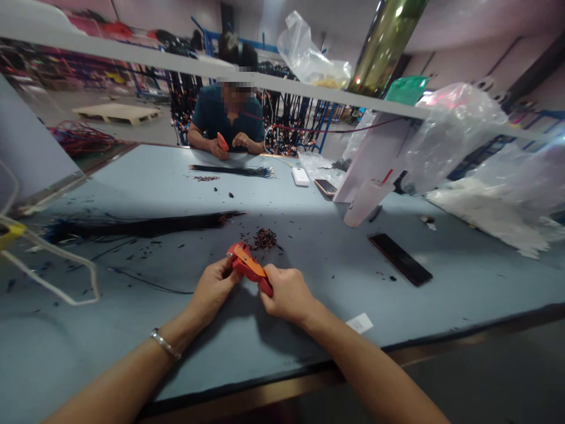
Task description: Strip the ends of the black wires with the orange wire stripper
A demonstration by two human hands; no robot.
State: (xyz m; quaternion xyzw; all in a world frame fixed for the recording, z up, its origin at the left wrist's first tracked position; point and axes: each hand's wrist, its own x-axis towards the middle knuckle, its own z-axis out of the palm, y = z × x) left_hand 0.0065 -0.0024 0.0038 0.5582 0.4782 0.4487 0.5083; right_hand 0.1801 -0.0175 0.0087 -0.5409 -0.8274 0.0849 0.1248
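Observation:
My right hand point(285, 290) is wrapped round the handles of a red and orange hand tool point(248, 264). At the tool's head, my left hand point(217, 290) is closed in a pinch, and a thin black wire point(154, 284) runs left from it along the table. A small heap of dark and copper-coloured scraps point(265, 238) lies just beyond the tool. Farther left rests a long bundle of black wires point(150, 226), its trimmed-looking ends pointing right.
Across the blue-grey table point(309, 353) sits a person point(227, 121) holding an orange tool, behind another wire bundle point(233, 171). A dark phone point(401, 259) and a cup point(365, 201) are at right; a white cable point(57, 288) loops at left.

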